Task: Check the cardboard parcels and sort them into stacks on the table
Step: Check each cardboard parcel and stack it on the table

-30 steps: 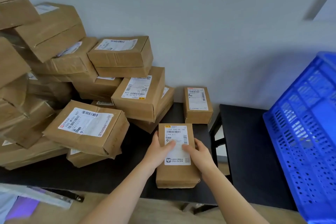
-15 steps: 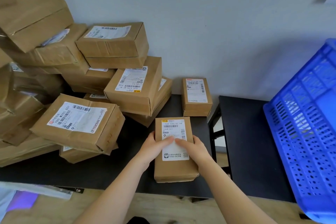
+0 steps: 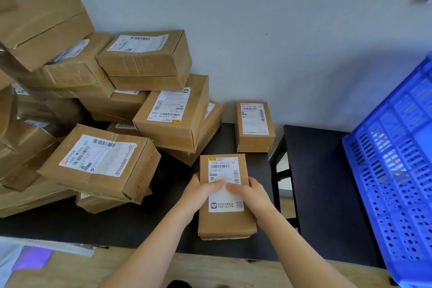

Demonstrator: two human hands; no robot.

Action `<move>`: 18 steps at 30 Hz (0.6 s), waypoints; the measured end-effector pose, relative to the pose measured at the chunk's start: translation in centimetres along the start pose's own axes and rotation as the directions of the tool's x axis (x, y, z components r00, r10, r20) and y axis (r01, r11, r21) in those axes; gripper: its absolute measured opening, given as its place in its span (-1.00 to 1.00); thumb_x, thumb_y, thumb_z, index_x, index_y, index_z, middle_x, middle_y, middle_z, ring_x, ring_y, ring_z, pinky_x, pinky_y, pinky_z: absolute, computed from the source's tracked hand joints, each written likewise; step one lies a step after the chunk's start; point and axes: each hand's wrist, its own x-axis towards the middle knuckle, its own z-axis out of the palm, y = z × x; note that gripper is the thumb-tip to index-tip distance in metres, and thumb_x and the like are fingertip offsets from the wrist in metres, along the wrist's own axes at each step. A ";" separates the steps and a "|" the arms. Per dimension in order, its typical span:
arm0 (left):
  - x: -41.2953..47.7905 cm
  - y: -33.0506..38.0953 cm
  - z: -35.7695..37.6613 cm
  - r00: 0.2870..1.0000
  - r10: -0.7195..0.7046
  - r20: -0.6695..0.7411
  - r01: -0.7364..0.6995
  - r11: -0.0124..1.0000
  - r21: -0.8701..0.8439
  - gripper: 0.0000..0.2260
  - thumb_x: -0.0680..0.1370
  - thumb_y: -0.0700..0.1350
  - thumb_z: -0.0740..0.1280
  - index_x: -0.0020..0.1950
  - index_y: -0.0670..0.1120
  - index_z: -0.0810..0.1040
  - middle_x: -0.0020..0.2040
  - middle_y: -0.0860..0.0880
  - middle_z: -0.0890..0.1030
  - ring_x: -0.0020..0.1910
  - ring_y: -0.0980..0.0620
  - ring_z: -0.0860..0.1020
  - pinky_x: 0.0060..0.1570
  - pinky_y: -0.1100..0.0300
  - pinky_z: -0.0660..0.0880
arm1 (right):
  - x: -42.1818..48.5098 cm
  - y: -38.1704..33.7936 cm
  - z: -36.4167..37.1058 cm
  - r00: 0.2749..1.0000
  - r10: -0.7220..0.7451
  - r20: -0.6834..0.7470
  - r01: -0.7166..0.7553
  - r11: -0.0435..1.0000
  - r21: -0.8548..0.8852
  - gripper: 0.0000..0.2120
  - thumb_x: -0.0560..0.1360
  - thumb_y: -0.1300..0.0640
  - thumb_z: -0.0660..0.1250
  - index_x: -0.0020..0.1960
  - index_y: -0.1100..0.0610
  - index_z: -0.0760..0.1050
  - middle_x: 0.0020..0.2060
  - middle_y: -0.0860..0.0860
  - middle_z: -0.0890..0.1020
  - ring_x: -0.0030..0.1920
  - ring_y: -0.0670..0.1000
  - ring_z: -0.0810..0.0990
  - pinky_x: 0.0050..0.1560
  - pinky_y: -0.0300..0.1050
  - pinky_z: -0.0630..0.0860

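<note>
While flat on the table (image 3: 163,224), one parcel (image 3: 225,222); left hand (image 3: 201,190), right hand (image 3: 251,192), two curled grips around it.

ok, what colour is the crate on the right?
Blue, the crate is all one colour, its wall pierced with rows of slots and holes. Only the head view shows it.

This looks like a parcel sorting room or small courier depot. From 9 to 11 o'clock a heap of taped cardboard parcels (image 3: 105,105) is piled against a plain grey wall (image 3: 280,30), many bearing a white shipping label (image 3: 98,155) with barcodes. They sit on a black table (image 3: 140,224); a small parcel (image 3: 224,222) near 6 o'clock carries a barcode and a QR code. A blue perforated plastic crate (image 3: 397,182) fills 3 o'clock, at a 2nd black table (image 3: 322,182).
</note>
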 end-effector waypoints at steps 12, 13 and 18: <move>0.0 -0.2 0.0 1.000 -0.005 -0.023 0.005 1.000 -0.001 -0.43 0.44 -0.02 0.48 0.39 0.01 0.35 0.05 0.05 0.63 -0.12 0.10 0.65 -0.36 0.30 0.51 | -0.1 0.0 0.0 1.000 -0.007 0.020 0.007 1.000 0.011 -0.46 0.46 0.04 0.43 0.36 0.10 0.32 0.12 0.05 0.61 0.06 0.07 0.62 0.15 0.09 0.55; 0.0 -0.3 0.0 1.000 -0.006 -0.019 0.006 1.000 -0.003 -0.43 0.44 -0.01 0.48 0.39 0.02 0.35 0.05 0.06 0.63 -0.12 0.10 0.65 -0.37 0.31 0.51 | -0.1 0.0 0.0 1.000 -0.006 0.023 0.006 1.000 0.014 -0.45 0.46 0.04 0.43 0.37 0.10 0.32 0.12 0.05 0.61 0.06 0.07 0.62 0.15 0.10 0.55; -0.5 -0.7 0.2 1.000 0.001 -0.014 -0.001 0.999 -0.032 -0.49 0.46 0.02 0.44 0.36 0.09 0.35 0.00 0.09 0.64 -0.16 0.12 0.66 -0.37 0.30 0.52 | -0.2 0.0 -0.2 1.000 0.010 0.028 -0.011 0.999 0.043 -0.43 0.45 0.05 0.43 0.38 0.11 0.31 0.13 0.07 0.60 0.07 0.08 0.62 0.16 0.10 0.54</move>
